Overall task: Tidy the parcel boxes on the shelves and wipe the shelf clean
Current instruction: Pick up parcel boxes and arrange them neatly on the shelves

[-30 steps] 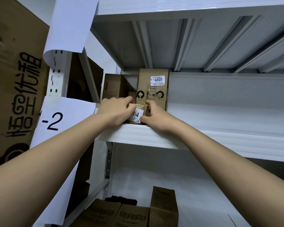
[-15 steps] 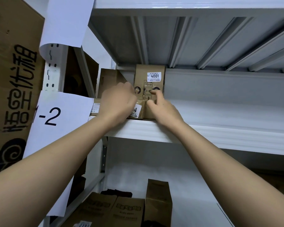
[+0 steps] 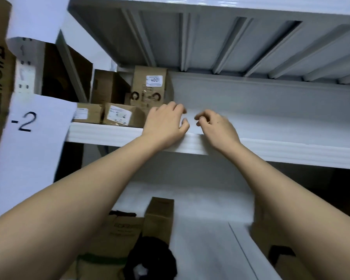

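My left hand (image 3: 166,126) hangs over the front edge of the shelf (image 3: 271,150) near the middle of the frame, fingers loosely curled and holding nothing; whether it touches the shelf surface I cannot tell. My right hand (image 3: 216,126) sits just beside it to the right, fingers also loosely bent, with nothing in its grip. A small gap separates the two hands.

The parcel boxes are gathered at the left end of that shelf. A tall box (image 3: 150,87) with a white label stands upright at the back, just left of my left hand. In front of it, at the shelf's edge, lies a low box (image 3: 122,115) with a white label, and a second low box (image 3: 88,113) lies just left of that. Another brown box (image 3: 107,87) stands behind them, further left.

In the left of the frame a white sheet (image 3: 32,142) marked "-2" hangs on the upright. On the lower shelf (image 3: 210,249), at the bottom of the frame, stand more brown boxes (image 3: 159,217) with something black (image 3: 152,257) in front.
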`<state>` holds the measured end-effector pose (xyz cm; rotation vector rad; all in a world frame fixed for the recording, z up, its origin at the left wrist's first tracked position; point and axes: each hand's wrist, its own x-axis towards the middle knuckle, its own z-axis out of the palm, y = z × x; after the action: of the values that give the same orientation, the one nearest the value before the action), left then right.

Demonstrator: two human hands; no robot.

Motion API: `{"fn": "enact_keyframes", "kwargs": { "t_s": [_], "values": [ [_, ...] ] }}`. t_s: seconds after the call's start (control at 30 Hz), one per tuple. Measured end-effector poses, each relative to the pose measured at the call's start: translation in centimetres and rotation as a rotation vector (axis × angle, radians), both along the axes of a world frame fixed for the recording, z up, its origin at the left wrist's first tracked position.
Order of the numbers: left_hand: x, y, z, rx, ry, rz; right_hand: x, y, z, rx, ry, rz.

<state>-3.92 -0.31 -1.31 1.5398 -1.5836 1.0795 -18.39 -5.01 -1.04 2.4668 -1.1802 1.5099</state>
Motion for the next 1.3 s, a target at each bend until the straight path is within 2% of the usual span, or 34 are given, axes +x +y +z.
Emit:
{"fn": "enact_keyframes", "kwargs": {
  "t_s": [0.17,0.3,0.4,0.67,0.8,1.03,1.1,1.3],
  "values": [
    [-8.1,-1.4,-1.7,0.031,0.051,-0.076,-8.3,-0.6,-1.7,-0.100,0.077,-0.085],
    [-14.4,-2.3,-3.4,-0.022,-0.002,-0.175,-14.5,-1.4,-3.8,-0.199,0.098,-0.120],
    [-18.5,-2.9,-4.6,-0.065,-0.054,-0.254,-18.5,-1.9,-5.5,-0.259,0.041,-0.123],
    [-25.1,-5.2,-9.4,0.057,-0.072,-0.418,-25.1,-3.2,-10.8,-0.300,0.035,-0.220],
    [-27.1,-6.7,-12.3,0.101,-0.144,-0.470,-27.4,-4.0,-14.0,-0.215,0.078,-0.289],
    [-29.2,-9.1,-17.5,0.209,-0.140,-0.513,-29.7,-5.2,-19.6,-0.054,0.079,-0.389],
    [-30.1,-10.1,-18.8,0.231,-0.104,-0.522,-30.6,-5.8,-20.9,-0.004,0.074,-0.407],
    [-33.1,-12.4,-23.4,0.462,0.086,-0.467,-33.6,-8.1,-24.8,0.228,0.144,-0.428]
  ]
}}
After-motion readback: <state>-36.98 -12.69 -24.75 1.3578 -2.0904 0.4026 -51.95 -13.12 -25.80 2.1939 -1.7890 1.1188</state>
